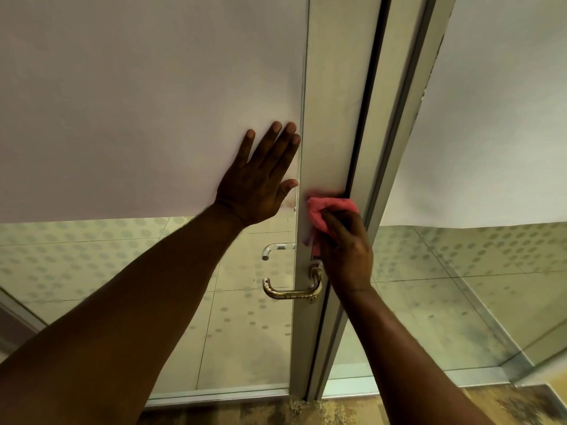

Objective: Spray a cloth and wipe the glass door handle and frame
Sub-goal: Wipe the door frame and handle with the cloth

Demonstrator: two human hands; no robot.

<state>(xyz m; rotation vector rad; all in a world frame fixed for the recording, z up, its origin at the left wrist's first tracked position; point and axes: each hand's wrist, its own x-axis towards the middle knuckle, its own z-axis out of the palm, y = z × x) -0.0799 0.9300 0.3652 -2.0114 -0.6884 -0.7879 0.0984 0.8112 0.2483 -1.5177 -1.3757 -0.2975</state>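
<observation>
Nearest the lens: two bare forearms, rising from 7 and 5 o'clock toward the middle. Left hand (260, 176) flat and wide against the frosted glass panel (138, 102), fingers spread and pointing to 1 o'clock, thumb tip just beside the frame's left edge, holding nothing. Right hand (345, 250) bunched around a pink cloth (325, 210), knuckles toward the camera, fingers pressing the cloth onto the door frame (334, 118) at about 12 o'clock from the wrist. Cloth crumpled, soft-looking, reaching across the frame's flat face from its left side to the dark seam on its right.

Frame upright but leaning in the wide-angle view, pale brushed metal, smooth; a second metal post (395, 124) just beside it at 3 o'clock, a narrow dark gap between the two. Open frame surface above the cloth toward 12 o'clock; below it, the right hand and wrist over part of the lock area.

Brass-coloured handle (291, 291) at 6 o'clock from the cloth, a worn, curved lever reaching to 9 o'clock, partly hidden by the right wrist at its base. A clear or silvery handle (273, 250) above it, seen through the glass. Lower panes clear, showing dotted pale floor tiles (76, 256). Patterned brown floor (276, 412) at the bottom edge.
</observation>
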